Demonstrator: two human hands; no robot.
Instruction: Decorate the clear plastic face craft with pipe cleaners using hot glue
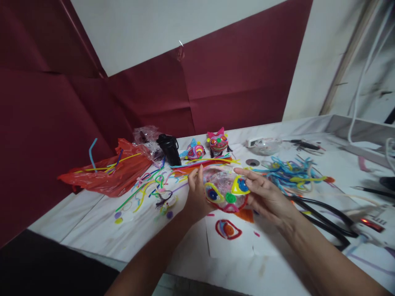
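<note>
Both hands hold a clear round plastic bowl-like piece [222, 179] above the table, tilted toward me. On it are two yellow-edged eyes with blue centres, a green round nose [230, 197] and a red curved line below. My left hand [199, 193] is closed around its left side. On the right rim, the fingers of my right hand [262, 189] grip beside the right eye [240, 186]. Under them on the table lies a white paper sheet [228, 248] bearing a red-rimmed eye shape with an orange centre [228, 229].
A red plastic bag [105, 176] and loose coloured pipe cleaners [148, 189] lie left. Behind stand a black bottle [169, 150] and two decorated animal heads [218, 142]. To the right are a tangled pipe-cleaner pile [290, 172], black-handled scissors [327, 213] and a power strip [375, 222].
</note>
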